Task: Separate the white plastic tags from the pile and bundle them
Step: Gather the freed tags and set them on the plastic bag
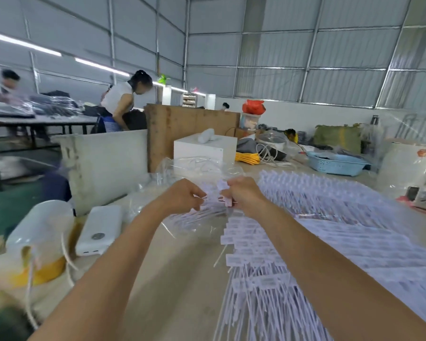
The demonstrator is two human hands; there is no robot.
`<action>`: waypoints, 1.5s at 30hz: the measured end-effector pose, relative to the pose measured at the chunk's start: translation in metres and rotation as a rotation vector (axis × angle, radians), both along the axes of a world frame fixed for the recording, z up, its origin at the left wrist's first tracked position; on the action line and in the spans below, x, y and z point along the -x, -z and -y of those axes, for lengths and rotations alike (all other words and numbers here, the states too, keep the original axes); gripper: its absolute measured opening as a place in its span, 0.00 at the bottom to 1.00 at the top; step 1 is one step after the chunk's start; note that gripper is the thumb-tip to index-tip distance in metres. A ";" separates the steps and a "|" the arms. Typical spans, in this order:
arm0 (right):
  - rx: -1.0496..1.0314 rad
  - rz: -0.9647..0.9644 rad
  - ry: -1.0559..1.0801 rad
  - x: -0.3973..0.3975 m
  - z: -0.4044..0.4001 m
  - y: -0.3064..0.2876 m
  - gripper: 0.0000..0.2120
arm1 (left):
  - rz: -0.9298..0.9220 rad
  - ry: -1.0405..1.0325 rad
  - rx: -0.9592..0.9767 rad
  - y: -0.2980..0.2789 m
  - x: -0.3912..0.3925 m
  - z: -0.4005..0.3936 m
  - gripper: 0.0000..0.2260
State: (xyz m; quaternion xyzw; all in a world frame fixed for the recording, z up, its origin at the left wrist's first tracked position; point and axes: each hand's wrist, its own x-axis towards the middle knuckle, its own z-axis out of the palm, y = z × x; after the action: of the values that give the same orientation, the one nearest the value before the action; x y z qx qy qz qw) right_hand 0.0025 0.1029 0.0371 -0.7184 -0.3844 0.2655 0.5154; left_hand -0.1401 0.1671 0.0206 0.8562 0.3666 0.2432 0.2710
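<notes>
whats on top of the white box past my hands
A white rounded roll-like object lies on the white box. Clear plastic film covers the box's lower front, so its base and whatever sits right before it cannot be seen.

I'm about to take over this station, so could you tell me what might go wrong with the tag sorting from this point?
1. Both the left hand and right hand pinch a small bunch of white tags above loose clear plastic film; film could get caught in the bundle.
2. The pile of tags lies in neat rows; a forearm could sweep them askew.
3. The power bank and its cord sit close by and might snag stray tag tails.
</notes>
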 end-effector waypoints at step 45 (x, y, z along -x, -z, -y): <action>0.044 0.668 0.186 -0.139 0.172 0.021 0.07 | -0.499 0.500 -0.294 -0.003 -0.134 0.053 0.08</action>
State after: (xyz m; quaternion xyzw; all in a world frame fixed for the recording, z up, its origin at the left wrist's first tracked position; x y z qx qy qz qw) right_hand 0.1414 -0.0688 0.0157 -0.8086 -0.4590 -0.0242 0.3672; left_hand -0.0066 0.1140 0.0233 0.9818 0.1623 0.0038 0.0988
